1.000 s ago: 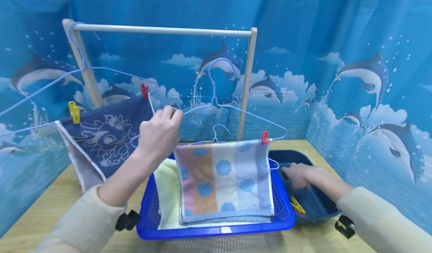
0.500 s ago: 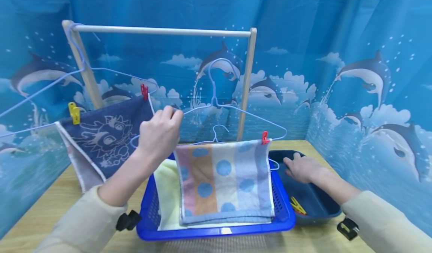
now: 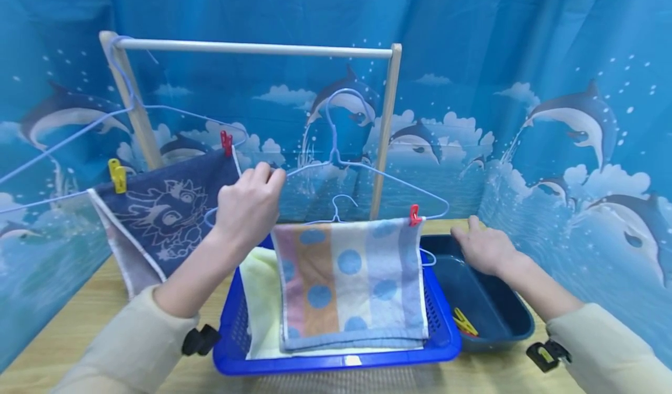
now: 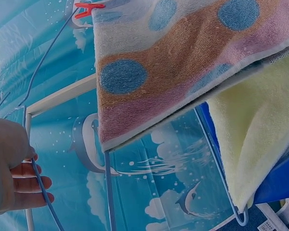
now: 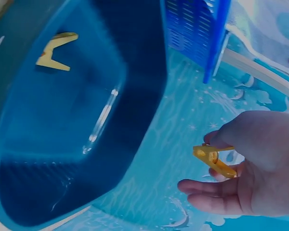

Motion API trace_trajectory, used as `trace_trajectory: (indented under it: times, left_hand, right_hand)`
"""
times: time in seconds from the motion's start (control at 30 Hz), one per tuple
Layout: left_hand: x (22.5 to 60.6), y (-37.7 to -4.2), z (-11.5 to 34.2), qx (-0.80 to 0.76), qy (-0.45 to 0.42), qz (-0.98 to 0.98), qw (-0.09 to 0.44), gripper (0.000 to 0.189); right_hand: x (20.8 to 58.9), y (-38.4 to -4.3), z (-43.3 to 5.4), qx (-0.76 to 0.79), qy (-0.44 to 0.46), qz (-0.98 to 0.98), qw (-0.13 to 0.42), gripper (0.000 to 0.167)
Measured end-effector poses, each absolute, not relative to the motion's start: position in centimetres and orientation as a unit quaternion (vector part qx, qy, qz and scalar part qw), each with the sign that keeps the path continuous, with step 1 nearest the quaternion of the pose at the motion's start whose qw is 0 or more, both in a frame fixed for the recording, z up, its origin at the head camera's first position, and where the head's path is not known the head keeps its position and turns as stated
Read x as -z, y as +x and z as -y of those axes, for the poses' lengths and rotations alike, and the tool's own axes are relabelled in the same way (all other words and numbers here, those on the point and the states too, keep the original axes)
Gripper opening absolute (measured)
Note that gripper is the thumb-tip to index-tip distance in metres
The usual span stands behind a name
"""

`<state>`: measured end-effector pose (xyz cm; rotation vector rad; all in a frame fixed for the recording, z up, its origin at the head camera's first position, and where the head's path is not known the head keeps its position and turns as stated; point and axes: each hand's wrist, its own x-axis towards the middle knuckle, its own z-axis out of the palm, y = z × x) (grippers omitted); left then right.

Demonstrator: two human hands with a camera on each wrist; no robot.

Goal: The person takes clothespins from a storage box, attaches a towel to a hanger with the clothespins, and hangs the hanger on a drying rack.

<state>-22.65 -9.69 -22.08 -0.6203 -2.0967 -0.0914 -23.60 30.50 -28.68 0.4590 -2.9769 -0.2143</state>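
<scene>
My left hand (image 3: 249, 204) grips the left arm of a lavender wire hanger (image 3: 335, 156), held up in front of me. Over its lower bar hangs a striped towel with blue dots (image 3: 349, 277), pinned at its right corner by a red clothespin (image 3: 415, 215). Fingers of that hand curl round the wire in the left wrist view. My right hand (image 3: 485, 249) is above the far end of a dark blue basin (image 3: 506, 341). Between its thumb and fingers it pinches a yellow clothespin (image 5: 209, 154), seen in the right wrist view but hidden in the head view.
Below the towel stands a blue basket (image 3: 336, 363) with a pale yellow towel (image 3: 257, 300) and other hangers. Another yellow clothespin (image 3: 462, 319) lies in the basin. At left a navy towel (image 3: 173, 207) hangs, pinned to a hanger on the drying rack (image 3: 252, 47).
My right hand has risen out of the basin, moving away and slightly to the right, with a yellow clothespin now in its fingers. The left hand and its hanger have stayed nearly still.
</scene>
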Motion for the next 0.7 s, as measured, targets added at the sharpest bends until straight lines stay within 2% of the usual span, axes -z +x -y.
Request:
trace_trajectory:
  times: [0.1, 0.33, 0.7]
  left_hand:
    - [22.1, -22.7, 9.7, 0.039, -0.253, 0.852, 0.457, 0.017]
    - [22.0, -22.7, 9.5, 0.04, -0.254, 0.85, 0.459, 0.015]
    - [22.0, -22.8, 9.7, 0.035, -0.253, 0.852, 0.458, 0.017]
  right_hand:
    - [28.2, -23.4, -30.5, 0.073, 0.15, 0.982, 0.084, 0.007]
    - [26.5, -22.6, -30.4, 0.071, 0.151, 0.978, 0.127, 0.026]
    - [24.4, -21.5, -29.9, 0.077, 0.164, 0.955, 0.235, 0.032]
